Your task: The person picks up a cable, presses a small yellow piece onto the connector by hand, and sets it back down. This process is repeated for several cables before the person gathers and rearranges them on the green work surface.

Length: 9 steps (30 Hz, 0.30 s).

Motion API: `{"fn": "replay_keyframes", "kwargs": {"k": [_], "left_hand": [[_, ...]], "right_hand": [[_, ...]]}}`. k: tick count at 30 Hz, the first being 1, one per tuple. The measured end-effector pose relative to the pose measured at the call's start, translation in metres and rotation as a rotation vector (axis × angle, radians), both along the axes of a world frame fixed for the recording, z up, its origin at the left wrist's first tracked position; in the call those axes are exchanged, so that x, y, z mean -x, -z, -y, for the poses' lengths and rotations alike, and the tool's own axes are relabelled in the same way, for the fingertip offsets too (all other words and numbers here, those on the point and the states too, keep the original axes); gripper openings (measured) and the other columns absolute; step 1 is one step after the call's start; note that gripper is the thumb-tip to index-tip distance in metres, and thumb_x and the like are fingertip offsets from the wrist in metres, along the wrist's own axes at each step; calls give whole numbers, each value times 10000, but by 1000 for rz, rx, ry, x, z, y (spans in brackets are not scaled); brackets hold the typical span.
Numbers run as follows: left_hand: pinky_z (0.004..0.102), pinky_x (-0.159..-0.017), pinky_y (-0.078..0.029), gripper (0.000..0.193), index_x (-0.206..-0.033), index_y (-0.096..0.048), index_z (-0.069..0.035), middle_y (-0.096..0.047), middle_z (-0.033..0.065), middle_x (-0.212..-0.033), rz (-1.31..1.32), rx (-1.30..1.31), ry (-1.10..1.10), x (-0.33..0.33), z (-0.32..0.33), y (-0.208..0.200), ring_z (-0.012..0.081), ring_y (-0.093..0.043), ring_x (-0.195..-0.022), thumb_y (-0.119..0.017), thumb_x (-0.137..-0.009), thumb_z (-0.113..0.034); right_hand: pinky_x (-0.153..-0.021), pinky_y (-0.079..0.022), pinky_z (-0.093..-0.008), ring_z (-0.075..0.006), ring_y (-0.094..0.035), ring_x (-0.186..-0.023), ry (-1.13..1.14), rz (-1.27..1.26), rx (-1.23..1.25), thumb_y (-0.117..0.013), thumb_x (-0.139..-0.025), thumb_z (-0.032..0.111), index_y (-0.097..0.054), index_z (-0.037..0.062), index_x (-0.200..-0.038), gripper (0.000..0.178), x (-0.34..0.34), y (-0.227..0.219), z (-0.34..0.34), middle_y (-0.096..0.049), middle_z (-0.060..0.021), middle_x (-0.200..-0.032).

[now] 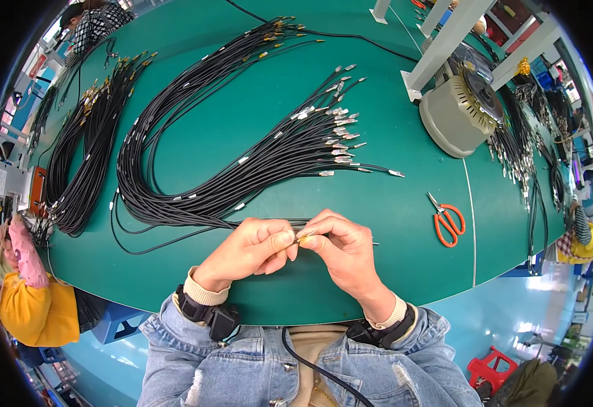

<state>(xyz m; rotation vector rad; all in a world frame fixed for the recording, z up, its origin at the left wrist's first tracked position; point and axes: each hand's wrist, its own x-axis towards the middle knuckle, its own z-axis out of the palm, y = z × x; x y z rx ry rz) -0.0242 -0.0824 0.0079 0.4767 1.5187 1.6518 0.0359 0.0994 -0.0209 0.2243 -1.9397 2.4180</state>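
Note:
Both hands meet at the near middle of the green table [405, 285]. My left hand [259, 245] is closed, thumb against fingers, on a thin black cable [148, 247] that loops in from the left. Facing it, my right hand [337, 247] pinches the same cable's end by a small brass-coloured part, mostly hidden by the fingertips. Just beyond the hands lies a large curved bundle of black cables [174, 197], with silvery connectors [340, 136] at its right ends and brass-coloured tips at the far end. A thin grey tip sticks out past my right hand.
Orange-handled cutters [448, 224] lie to the right. Behind them stands a beige round machine [456, 115] beside a white metal post [446, 47]. A second cable bundle [83, 169] lies at the left. People sit at both sides; a red stool [492, 368] stands on the floor.

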Motion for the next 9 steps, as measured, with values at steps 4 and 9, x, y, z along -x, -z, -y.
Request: {"fn": "replay_keyframes", "kwargs": {"k": [4,9], "left_hand": [[208,-398,-261,324,-810,-570,-52,-470,-36,-509,14,19,-12,-1,-1,4,26,-338,-419,-434,-1000,-276],[193,-394,-269,301,-827,-562,-50,-479,-31,-519,-184,37,-121,-10,-14,9,31,-356,-415,-446,-996,-271]], "right_hand": [[-784,-482,-262,-131,-583,-836,-20,120,37,-596,-901,62,-616,-4,-1111,222,0,-11,-9,-615,-81,-939],[-808,-491,-286,-157,-592,-884,16,46,-65,-568,-936,162,-595,15,-1183,289,-2,-6,-17,-629,-107,-1027]]}}
